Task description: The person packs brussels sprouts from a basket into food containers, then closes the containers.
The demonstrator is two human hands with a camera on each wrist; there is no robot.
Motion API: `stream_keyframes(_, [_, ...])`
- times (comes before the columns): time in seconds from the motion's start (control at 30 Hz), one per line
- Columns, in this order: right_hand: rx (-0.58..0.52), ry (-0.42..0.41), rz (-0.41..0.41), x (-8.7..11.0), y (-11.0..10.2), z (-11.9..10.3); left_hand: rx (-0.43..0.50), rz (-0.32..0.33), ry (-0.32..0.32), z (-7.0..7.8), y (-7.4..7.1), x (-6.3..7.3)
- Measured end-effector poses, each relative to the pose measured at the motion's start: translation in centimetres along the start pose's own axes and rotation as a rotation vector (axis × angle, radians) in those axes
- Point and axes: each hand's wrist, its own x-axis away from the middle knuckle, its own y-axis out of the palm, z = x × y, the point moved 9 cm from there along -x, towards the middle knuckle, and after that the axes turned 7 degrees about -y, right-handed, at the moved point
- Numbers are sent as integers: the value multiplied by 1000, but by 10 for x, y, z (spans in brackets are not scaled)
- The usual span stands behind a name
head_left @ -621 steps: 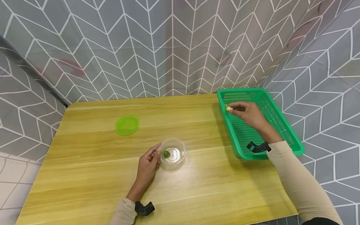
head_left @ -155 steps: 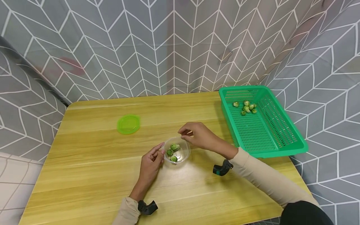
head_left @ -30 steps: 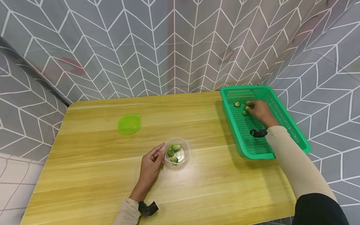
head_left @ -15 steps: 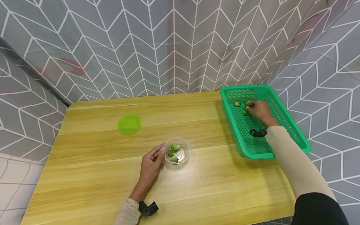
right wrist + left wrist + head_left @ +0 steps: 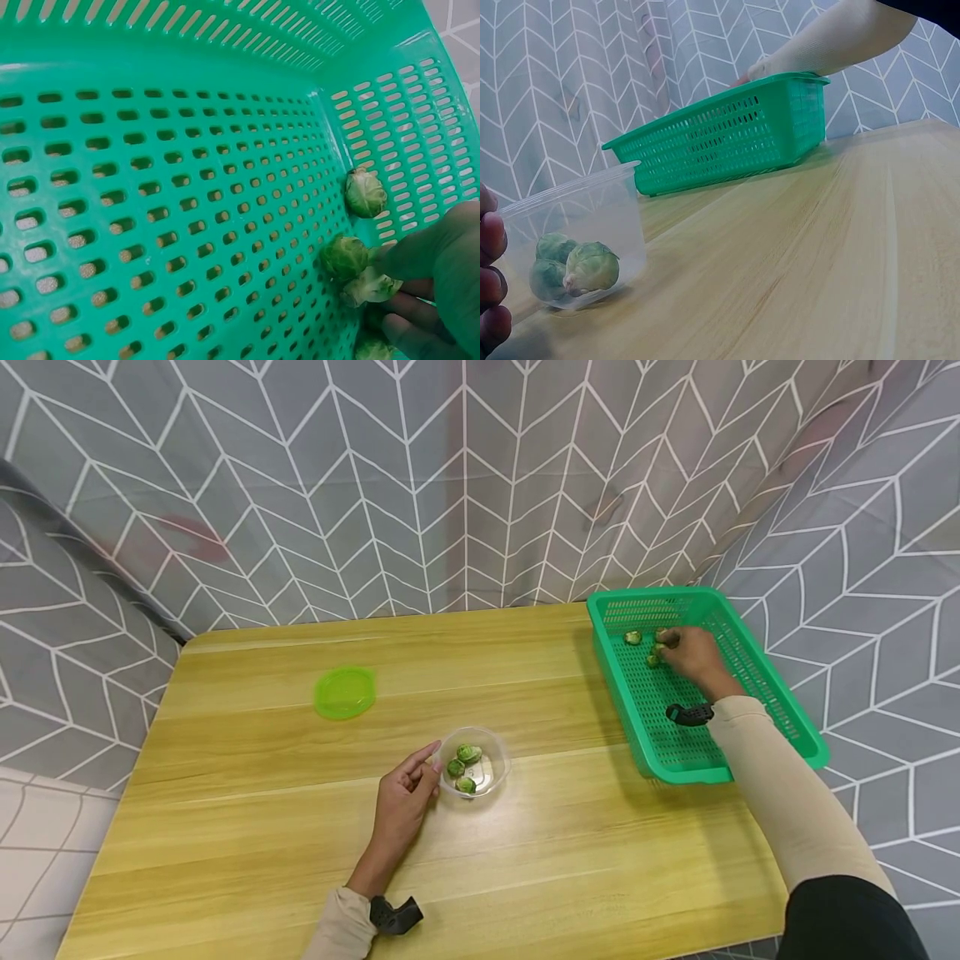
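My left hand [image 5: 401, 806] pinches the near-left rim of a clear plastic container [image 5: 497, 767] between thumb and fingers. Three Brussels sprouts [image 5: 592, 266] sit together inside that container, which stands on the table. Over to the right, my right hand [image 5: 693, 656] reaches down into a green plastic basket [image 5: 626, 727]. Its thumb and fingers close around a Brussels sprout [image 5: 369, 288] there, as the right wrist view shows. Other sprouts lie around the fingertips, including a Brussels sprout [image 5: 366, 192] against the basket's end wall; the hand hides part of the group.
A translucent green lid [image 5: 344, 692] lies flat on the wooden table [image 5: 262, 827], back left of the container. Behind the table hangs a grey patterned curtain [image 5: 420, 485], and more of it closes in the basket's right side.
Earlier the container held one sprout; now it holds three. The right hand has gone from the container back into the basket. Over the last second it stays there, moving little; the left hand keeps still.
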Motion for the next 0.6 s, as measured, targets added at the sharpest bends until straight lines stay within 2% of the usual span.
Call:
stream_keyframes(0.33, [-76, 43, 39, 0, -3, 10, 10, -5, -1, -2, 0, -1])
stream_keyframes(0.47, [-79, 31, 85, 0, -10, 8, 8, -6, 4, -1, 0, -1])
stream_keyframes(0.6, [-90, 51, 85, 2, -12, 6, 9, -7, 7, 0, 0, 0])
